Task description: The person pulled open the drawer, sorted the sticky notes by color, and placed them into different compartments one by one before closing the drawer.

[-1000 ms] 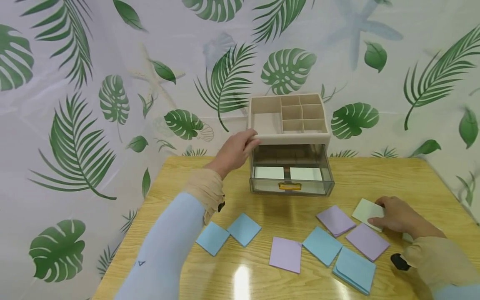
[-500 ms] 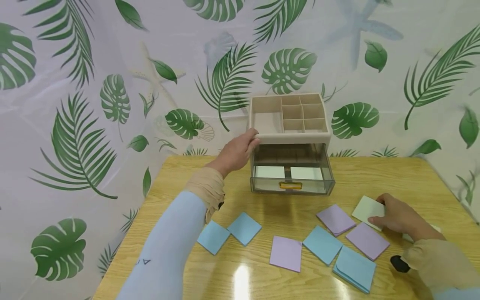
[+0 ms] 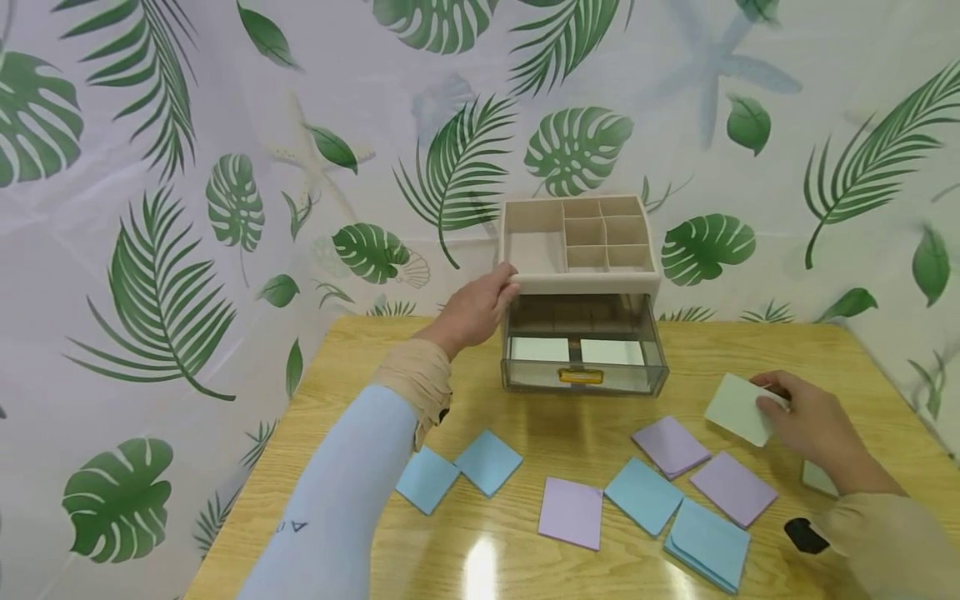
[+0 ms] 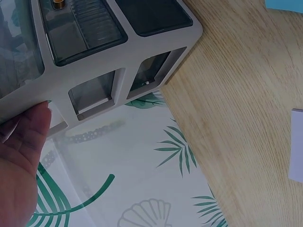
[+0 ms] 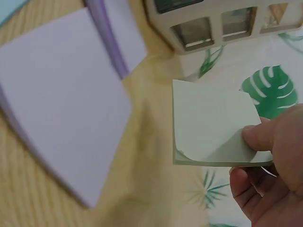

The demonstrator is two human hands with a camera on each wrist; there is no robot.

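Observation:
My right hand (image 3: 813,421) pinches a pale green sticky note pad (image 5: 210,120) between thumb and fingers, holding it tilted above the table's right side. With my left hand (image 3: 474,310) I grip the front left corner of a cream desk organizer (image 3: 585,284). Its clear drawer (image 3: 588,381), with an orange handle, is pulled out. Two pale green pads (image 3: 611,352) lie side by side inside that drawer. Near my right wrist another pale green pad (image 3: 819,478) lies partly hidden on the table.
Purple pads (image 3: 735,488) and blue pads (image 3: 707,543) are spread over the wooden table (image 3: 420,562), in front of the organizer. Two more blue pads (image 3: 488,462) lie near my left forearm. Behind stands a leaf-patterned wall covering (image 3: 300,100).
My right hand has lifted the pale green pad off the table, tilting it up. My left hand stays on the organizer's corner.

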